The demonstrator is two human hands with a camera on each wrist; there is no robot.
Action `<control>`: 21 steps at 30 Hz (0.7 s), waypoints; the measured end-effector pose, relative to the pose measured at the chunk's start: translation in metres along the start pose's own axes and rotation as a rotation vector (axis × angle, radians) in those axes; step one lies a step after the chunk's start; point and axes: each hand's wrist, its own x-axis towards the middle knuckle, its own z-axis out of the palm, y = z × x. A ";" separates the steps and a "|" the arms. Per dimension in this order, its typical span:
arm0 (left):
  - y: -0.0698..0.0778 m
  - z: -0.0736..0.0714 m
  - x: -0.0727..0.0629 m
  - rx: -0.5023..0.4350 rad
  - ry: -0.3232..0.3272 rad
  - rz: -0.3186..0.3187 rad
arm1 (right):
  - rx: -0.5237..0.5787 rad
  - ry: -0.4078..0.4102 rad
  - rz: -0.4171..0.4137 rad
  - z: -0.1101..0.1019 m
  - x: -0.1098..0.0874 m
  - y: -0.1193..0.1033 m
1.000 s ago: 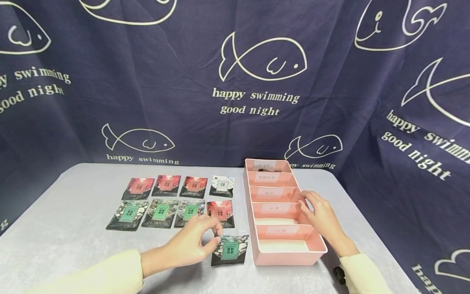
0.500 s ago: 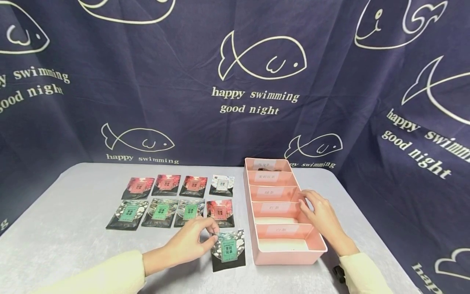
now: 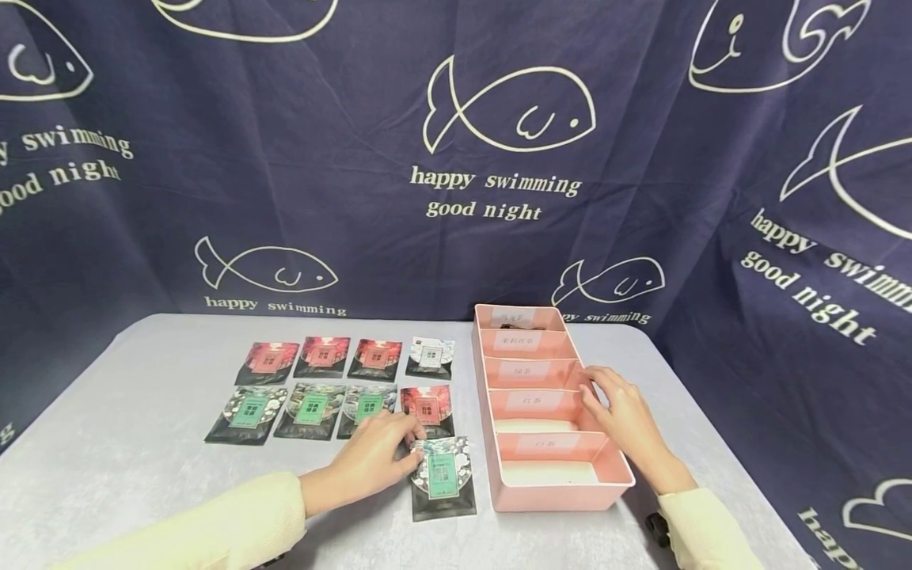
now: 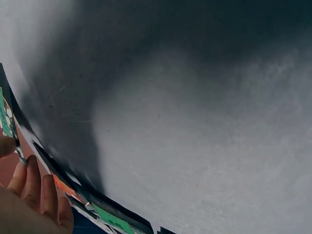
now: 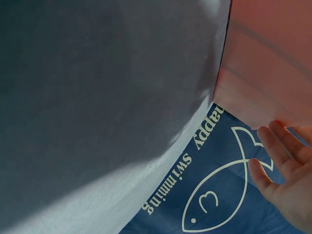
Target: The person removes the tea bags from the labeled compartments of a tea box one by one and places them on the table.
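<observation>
My left hand point(image 3: 374, 455) pinches the upper left edge of a tea sachet point(image 3: 443, 495) between thumb and fingers. The sachet is black with a green label and a white flower print, face up in front of the other sachets. Part of this sachet point(image 4: 7, 114) also shows at the left edge of the left wrist view. At the right side of a pink divided box point(image 3: 549, 499), my right hand point(image 3: 623, 412) rests on the rim with loosely bent fingers. In the right wrist view its fingertips touch the box's outer wall point(image 5: 268, 63).
Left of the box lie two rows of sachets: red ones point(image 3: 326, 358), a white one point(image 3: 431, 359) and green-labelled ones point(image 3: 309, 412). White paper labels point(image 3: 523, 370) mark the box's compartments. Something dark point(image 3: 523, 326) lies in the farthest compartment. A dark blue curtain point(image 3: 385, 229) hangs behind the table.
The pinched sachet has turned and shifted slightly left, its front now facing me more fully. My left hand has moved slightly away from me with it. The right hand has stayed on the box.
</observation>
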 end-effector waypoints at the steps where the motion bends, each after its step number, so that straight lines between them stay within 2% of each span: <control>1: 0.000 0.001 0.000 0.017 0.002 0.007 | -0.001 0.000 0.000 0.000 0.000 0.000; 8: 0.001 0.004 0.001 0.133 0.009 0.033 | 0.000 0.006 -0.010 0.000 0.001 0.000; 14: 0.002 0.002 0.004 0.158 0.024 0.050 | -0.003 0.009 -0.010 -0.001 0.001 0.000; 21: 0.003 -0.006 0.016 0.192 0.041 0.061 | -0.002 0.006 -0.011 0.000 0.000 -0.001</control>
